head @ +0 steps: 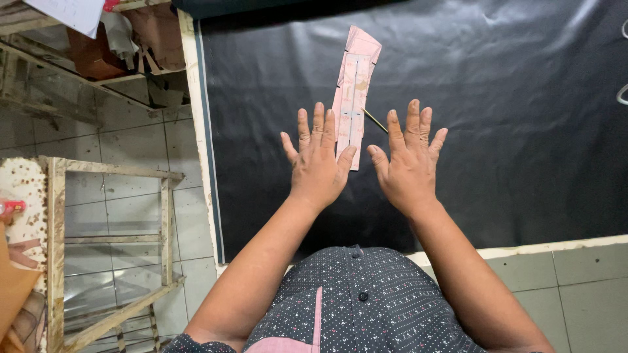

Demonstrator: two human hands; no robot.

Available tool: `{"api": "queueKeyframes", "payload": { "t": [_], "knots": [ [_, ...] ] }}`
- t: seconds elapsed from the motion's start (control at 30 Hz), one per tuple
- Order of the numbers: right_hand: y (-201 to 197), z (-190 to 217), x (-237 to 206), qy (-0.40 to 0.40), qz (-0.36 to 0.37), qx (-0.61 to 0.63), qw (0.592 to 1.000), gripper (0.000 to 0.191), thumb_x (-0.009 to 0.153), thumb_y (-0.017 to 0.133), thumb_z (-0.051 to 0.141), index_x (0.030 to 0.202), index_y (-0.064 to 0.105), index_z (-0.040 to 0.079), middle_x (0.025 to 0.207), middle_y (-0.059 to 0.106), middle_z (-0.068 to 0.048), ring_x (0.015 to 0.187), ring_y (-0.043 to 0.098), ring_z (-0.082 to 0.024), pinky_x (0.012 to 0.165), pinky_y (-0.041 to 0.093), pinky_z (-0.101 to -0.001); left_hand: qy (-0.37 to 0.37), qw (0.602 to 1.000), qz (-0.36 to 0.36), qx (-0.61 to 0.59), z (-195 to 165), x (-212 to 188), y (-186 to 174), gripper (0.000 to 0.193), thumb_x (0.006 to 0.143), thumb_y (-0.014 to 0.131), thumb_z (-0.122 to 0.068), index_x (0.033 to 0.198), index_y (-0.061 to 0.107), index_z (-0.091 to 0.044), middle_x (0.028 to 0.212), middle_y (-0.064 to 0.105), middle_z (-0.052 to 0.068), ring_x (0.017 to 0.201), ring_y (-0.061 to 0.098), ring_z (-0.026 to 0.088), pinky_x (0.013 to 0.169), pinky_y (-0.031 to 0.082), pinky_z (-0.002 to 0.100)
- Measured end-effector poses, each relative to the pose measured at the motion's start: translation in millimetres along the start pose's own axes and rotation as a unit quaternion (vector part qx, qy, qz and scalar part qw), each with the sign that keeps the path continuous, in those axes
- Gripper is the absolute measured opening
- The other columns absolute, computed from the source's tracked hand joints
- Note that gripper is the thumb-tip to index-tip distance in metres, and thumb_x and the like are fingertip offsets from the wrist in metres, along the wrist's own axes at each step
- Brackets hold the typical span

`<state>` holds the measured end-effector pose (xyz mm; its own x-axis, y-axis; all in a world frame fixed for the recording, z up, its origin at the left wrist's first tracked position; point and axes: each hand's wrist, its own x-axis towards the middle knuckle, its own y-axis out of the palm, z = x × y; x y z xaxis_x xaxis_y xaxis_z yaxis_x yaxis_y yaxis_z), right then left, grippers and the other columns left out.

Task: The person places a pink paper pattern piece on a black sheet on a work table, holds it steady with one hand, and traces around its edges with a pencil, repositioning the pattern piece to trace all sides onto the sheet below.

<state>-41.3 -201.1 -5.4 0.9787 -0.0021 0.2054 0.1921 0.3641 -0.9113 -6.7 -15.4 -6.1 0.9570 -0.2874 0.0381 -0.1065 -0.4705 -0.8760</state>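
A long narrow pink paper pattern piece (354, 85) lies on a black sheet covering the table (523, 131), running away from me. My left hand (318, 163) is held flat, fingers spread, palm down, overlapping the near left edge of the pattern. My right hand (409, 163) is also flat with fingers apart, just right of the pattern and apart from it. A thin yellowish stick (375, 120), like a pencil, lies between the pattern and my right fingers. Neither hand holds anything.
The table's white left edge (203, 163) borders a tiled floor. A wooden frame rack (111, 248) stands at the left, with shelves of clutter (98, 46) behind it. A light metal loop (623, 95) shows at the right edge.
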Motion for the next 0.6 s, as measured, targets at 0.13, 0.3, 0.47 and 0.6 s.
{"api": "queueKeyframes", "payload": {
  "t": [0.13,0.3,0.47,0.6],
  "knots": [
    [12,-10,2,0.006,0.028,0.001,1.000,0.072,0.099,0.064,0.043,0.155,0.045,0.001,0.165,0.032,-0.024,0.155,0.025,-0.042,0.119,0.011,-0.0730,0.025,1.000,-0.008,0.012,8,6,16,0.079,0.098,0.056,-0.046,0.160,0.029,-0.006,0.170,0.019,0.016,0.158,0.010,0.041,0.117,0.004,0.075],
    [38,-30,25,-0.037,0.069,-0.028,0.997,0.071,0.095,0.064,0.041,0.152,0.046,0.002,0.163,0.036,-0.023,0.151,0.029,-0.044,0.115,0.020,-0.0705,0.007,0.991,0.102,0.088,28,16,32,0.074,0.099,0.052,-0.048,0.159,0.031,-0.012,0.170,0.021,0.007,0.157,0.013,0.036,0.116,0.005,0.076],
    [55,-44,14,-0.083,0.076,-0.054,0.992,0.067,0.096,0.063,0.040,0.150,0.048,0.003,0.162,0.040,-0.019,0.150,0.034,-0.039,0.113,0.023,-0.0706,0.030,0.986,0.099,0.134,37,-8,36,0.073,0.098,0.049,-0.052,0.158,0.032,-0.014,0.168,0.022,0.003,0.156,0.013,0.030,0.118,0.003,0.074],
    [55,-53,3,-0.127,0.004,-0.111,0.986,0.046,0.095,0.070,0.035,0.132,0.063,0.008,0.142,0.063,-0.011,0.135,0.056,-0.032,0.113,0.037,-0.0618,0.041,0.982,0.102,0.157,39,-31,39,0.072,0.096,0.051,-0.050,0.155,0.036,-0.012,0.166,0.026,0.002,0.155,0.018,0.029,0.117,0.003,0.073]
  ]
}}
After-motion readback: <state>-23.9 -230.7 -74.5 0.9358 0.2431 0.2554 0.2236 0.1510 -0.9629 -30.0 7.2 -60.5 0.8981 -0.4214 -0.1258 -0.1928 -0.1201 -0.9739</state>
